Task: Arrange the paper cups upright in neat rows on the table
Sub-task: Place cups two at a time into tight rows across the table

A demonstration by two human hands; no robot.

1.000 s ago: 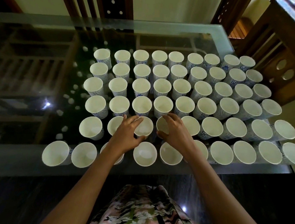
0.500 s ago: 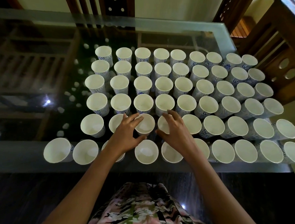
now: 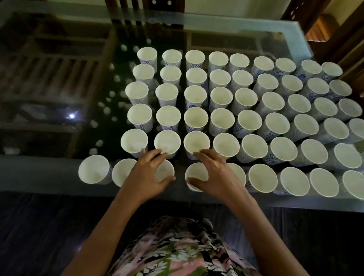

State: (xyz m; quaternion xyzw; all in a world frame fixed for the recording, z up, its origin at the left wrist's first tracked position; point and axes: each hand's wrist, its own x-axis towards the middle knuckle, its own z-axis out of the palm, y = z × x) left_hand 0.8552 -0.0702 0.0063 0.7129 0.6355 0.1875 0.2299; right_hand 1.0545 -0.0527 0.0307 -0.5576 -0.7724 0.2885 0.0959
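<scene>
We stand at a glass table [image 3: 39, 174] where white paper cups [image 3: 221, 120] with blue patterning stand upright, mouths up, in six rows running left to right across the middle and right of the top. The front row lines the near edge. Our left hand [image 3: 148, 174] curls round the third cup [image 3: 165, 175] of that row, counted from the left, with the thumb on its near rim and the fingers [image 3: 155, 151] arched over its far side. Our right hand [image 3: 215, 174] grips the fourth cup [image 3: 196, 175] just beside it in the same way. A narrow gap separates the two held cups. A floral garment [image 3: 178, 252] shows below our arms, and a wooden chair [image 3: 145, 2] stands beyond the far edge
</scene>
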